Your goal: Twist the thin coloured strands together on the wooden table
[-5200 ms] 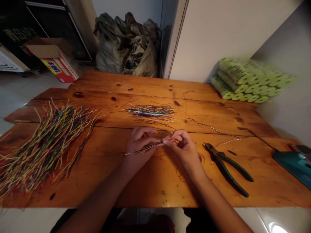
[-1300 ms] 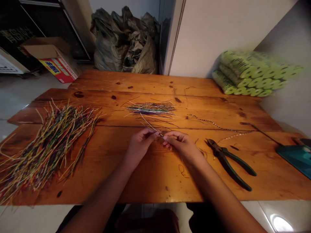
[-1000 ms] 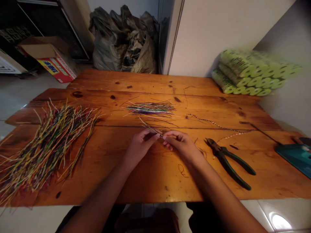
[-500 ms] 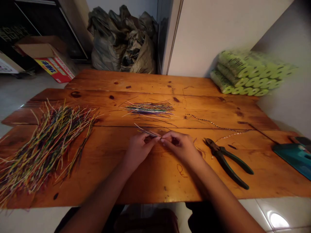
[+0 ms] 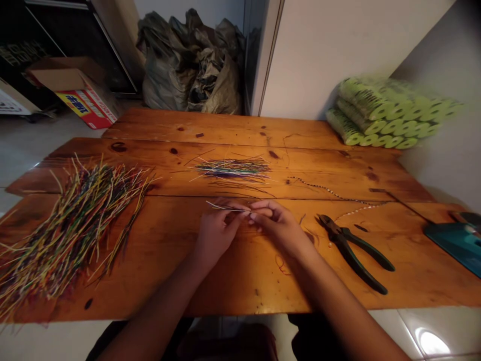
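Left hand [image 5: 218, 233] and right hand [image 5: 278, 225] are working at lower centre, over the wooden plank table [image 5: 240, 286], fingertips meeting. Left hand is pinching a few thin wires [image 5: 227, 206] shut between thumb and fingers, ends sticking out toward the left. Right hand is closed on their other end, grip partly hidden by the fingers. Dark-green-handled pliers [image 5: 351, 248] are lying just right of the right hand. A big loose pile of multicoloured wires [image 5: 75, 225] is spreading across the left side of the table. A smaller wire bundle [image 5: 233, 168] is lying mid-table, just beyond the hands. A thin speckled strand [image 5: 330, 193] is running toward the right. A teal case [image 5: 454, 245] is sitting at the right edge. Green rolls [image 5: 383, 120] are stacked at upper right, grey-green sacks [image 5: 188, 65] are slumping at upper centre, and a cardboard box [image 5: 75, 85] is sitting at upper left.
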The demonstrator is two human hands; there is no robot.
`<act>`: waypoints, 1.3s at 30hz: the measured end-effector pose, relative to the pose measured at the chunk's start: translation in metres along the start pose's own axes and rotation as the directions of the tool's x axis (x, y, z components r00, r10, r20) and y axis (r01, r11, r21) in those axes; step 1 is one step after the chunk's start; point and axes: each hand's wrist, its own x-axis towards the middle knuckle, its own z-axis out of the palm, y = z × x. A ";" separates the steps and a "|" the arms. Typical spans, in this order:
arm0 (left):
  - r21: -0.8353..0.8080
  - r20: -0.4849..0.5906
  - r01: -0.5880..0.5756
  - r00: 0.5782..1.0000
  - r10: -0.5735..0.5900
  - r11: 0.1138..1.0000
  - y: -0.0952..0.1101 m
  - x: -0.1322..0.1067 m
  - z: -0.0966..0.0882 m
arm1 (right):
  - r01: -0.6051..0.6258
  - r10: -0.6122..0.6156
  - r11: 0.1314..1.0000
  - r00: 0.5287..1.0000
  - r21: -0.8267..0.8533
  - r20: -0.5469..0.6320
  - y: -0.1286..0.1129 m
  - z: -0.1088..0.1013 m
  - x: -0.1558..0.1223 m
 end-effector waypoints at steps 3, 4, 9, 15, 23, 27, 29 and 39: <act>0.117 -0.036 -0.108 0.993 0.112 0.987 -0.001 0.001 0.000 | -0.110 0.112 0.982 0.994 0.157 -0.006 -0.001 0.001 -0.001; 0.153 -0.050 -0.129 0.989 0.138 0.980 -0.001 0.001 0.000 | -0.130 0.136 0.973 0.991 0.192 -0.019 -0.002 0.002 -0.002; 0.187 -0.073 -0.114 0.989 0.130 0.976 -0.004 0.001 0.004 | -0.016 0.053 0.980 0.982 0.200 -0.181 -0.003 0.008 -0.003; 0.115 -0.129 -0.081 0.987 0.096 0.990 -0.005 0.000 0.006 | 0.171 -0.242 0.944 0.940 -0.283 -0.240 -0.001 0.008 -0.003; 0.173 -0.103 -0.158 0.979 0.177 0.972 -0.005 -0.001 0.002 | -0.045 0.049 0.996 0.998 -0.081 0.037 -0.010 -0.005 0.002; 0.184 -0.073 -0.170 0.980 0.186 0.968 -0.004 0.000 0.001 | 0.005 -0.003 0.997 1.000 -0.075 0.022 -0.010 -0.004 0.001; 0.160 -0.084 -0.143 0.984 0.158 0.977 -0.003 0.000 0.003 | 0.079 -0.086 0.984 0.996 -0.161 -0.036 -0.008 -0.002 -0.001; -0.136 -0.113 0.097 0.987 -0.113 0.986 -0.006 -0.006 0.018 | 0.323 -0.484 0.650 0.874 -0.688 -0.048 -0.009 0.009 -0.012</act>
